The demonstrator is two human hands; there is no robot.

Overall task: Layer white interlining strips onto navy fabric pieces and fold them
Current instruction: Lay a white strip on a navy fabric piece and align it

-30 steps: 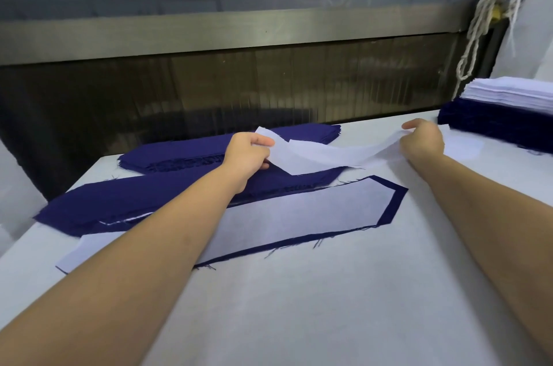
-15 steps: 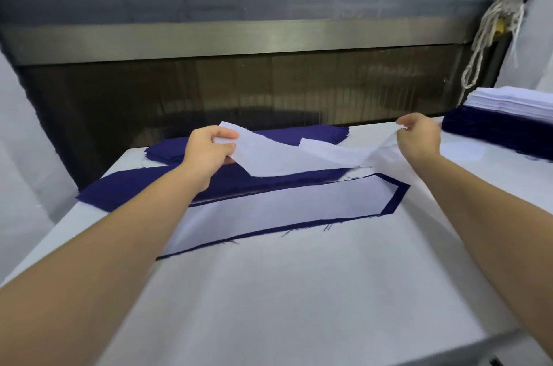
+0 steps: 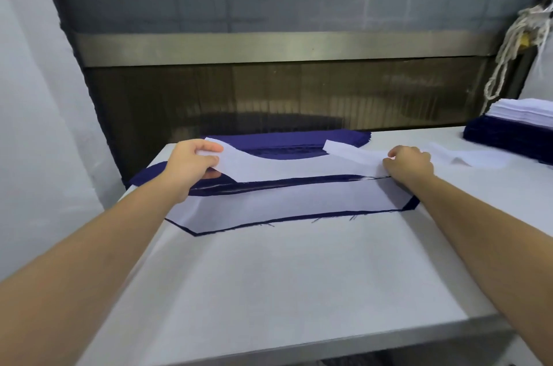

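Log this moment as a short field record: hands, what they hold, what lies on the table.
left hand: pinches one end of the white interlining strip
right hand: grips the strip's other end
nearest navy piece: flat on the table, white layer already on it
navy stack: behind the strip
far-right stack: white sheets over navy

One head-worn wide-angle view looks forward and down, close over the table (image 3: 269, 290).
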